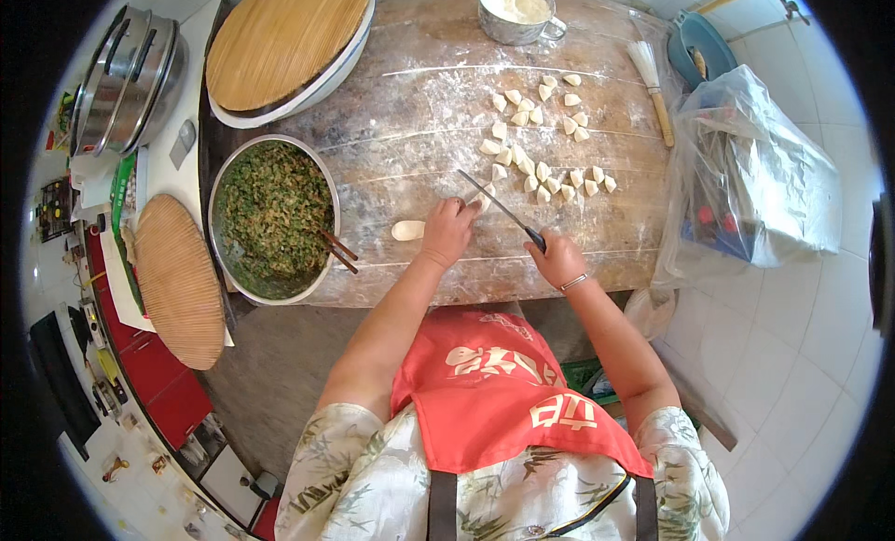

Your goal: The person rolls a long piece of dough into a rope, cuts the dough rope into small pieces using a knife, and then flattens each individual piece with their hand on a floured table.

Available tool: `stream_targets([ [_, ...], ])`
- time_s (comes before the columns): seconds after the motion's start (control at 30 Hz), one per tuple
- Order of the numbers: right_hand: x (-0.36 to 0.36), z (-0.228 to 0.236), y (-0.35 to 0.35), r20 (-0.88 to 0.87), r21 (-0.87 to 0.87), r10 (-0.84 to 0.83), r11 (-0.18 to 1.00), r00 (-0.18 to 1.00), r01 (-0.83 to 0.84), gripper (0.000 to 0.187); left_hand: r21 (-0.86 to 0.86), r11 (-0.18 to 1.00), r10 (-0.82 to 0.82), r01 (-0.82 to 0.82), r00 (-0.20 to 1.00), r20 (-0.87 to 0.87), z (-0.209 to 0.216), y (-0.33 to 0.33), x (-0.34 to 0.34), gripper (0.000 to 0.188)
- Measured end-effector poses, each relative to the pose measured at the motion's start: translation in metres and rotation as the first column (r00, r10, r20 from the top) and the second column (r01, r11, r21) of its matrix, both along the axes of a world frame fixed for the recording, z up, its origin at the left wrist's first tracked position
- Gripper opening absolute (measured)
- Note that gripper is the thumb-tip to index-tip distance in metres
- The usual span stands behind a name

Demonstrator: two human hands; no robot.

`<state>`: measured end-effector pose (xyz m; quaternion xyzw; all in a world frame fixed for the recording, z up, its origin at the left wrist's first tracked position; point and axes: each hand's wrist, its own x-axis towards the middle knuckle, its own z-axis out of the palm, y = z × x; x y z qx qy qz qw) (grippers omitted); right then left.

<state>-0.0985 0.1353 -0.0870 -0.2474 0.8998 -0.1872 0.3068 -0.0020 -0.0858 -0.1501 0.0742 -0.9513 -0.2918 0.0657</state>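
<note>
My right hand (559, 258) grips the black handle of a knife (503, 208). Its blade points up and left, close to the fingertips of my left hand (449, 228). Under those fingers is a roll of pale dough (407, 230); a rounded end sticks out to the left, and some dough shows between the fingertips and the blade. My palm hides the middle of it. Several small cut dough pieces (531, 168) lie scattered on the floured wooden board (410, 103), beyond the knife and to its right.
Left on the board stands a steel bowl of chopped green filling (275, 215) with chopsticks (341, 250). A large basin (359, 51) under a round slatted lid (284, 37) is behind it. A flour pot (515, 14), brush (650, 79) and plastic-covered box (755, 168) stand far and right.
</note>
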Motion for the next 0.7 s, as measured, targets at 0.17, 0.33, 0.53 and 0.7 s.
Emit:
stream_targets([
  [0.17,0.011,-0.037,-0.021,-0.094,0.077,-0.046,0.996,0.995,0.053,0.030,-0.025,0.998,0.055,-0.054,0.998,0.026,0.012,0.002,0.002,0.038],
  [0.33,0.005,-0.046,-0.025,-0.084,-0.019,-0.112,0.994,0.990,0.111,0.028,0.000,0.953,0.301,-0.304,0.943,0.145,0.001,-0.012,0.006,0.037],
  [0.53,0.003,-0.018,-0.013,0.002,-0.080,-0.112,0.990,0.994,0.112,0.035,0.077,0.949,0.301,-0.306,0.951,0.077,0.001,-0.037,0.004,0.035],
  [0.7,0.011,-0.013,-0.030,-0.061,-0.034,0.033,0.999,0.998,-0.035,0.036,0.025,0.929,0.366,-0.369,0.927,0.079,0.002,-0.030,0.008,0.031],
])
